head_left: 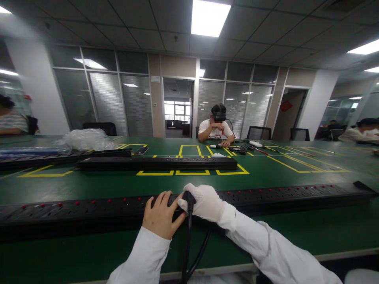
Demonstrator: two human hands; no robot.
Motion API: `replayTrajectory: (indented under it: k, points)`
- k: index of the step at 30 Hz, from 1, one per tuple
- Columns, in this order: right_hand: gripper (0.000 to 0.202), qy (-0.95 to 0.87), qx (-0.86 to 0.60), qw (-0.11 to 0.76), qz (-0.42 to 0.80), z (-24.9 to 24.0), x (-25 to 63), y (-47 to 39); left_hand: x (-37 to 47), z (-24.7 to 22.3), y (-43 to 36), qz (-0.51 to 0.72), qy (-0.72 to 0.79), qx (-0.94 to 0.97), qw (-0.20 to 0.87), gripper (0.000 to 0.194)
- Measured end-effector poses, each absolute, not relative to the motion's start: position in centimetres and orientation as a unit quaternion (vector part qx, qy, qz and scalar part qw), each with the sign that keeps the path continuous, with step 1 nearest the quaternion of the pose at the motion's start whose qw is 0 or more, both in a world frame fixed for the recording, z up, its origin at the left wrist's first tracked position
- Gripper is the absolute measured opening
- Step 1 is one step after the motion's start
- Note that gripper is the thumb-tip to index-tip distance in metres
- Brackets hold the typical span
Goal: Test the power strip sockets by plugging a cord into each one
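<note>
Left hand (161, 215): bare, curled on the long black power strip (296, 194).
Right hand (204, 202): white glove, closed around the black plug (189, 197).
Surface (89, 185): green.

1. Office floor turned assembly workshop: drop ceiling w/ panel lights (210, 16), glass partition walls w/ blinds (108, 100).
2. Long green work table (89, 185) w/ yellow tape boxes (192, 161) marking stations.
3. Long black power strips (156, 163) laid out on it.
4. Other workers seated, e.g. person (216, 128) across the table.
</note>
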State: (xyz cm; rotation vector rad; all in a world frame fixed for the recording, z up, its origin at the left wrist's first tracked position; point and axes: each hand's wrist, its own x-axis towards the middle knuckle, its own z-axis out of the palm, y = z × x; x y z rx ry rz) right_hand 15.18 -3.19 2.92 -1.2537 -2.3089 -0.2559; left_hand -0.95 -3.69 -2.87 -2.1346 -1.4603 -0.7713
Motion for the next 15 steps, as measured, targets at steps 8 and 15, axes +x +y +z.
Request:
replayTrajectory:
  k: [8, 15]
  points:
    - [0.038, -0.839, -0.463, 0.264, -0.109, 2.9, 15.3, -3.7, -1.0, -2.9, -3.7, -0.273, -0.527, -0.773, 0.223, 0.041]
    - [0.041, -0.767, -0.481, 0.402, 0.136, 3.8, 17.1, -2.5, -0.9, -2.9, -3.8, -0.272, -0.526, -0.772, 0.232, 0.043]
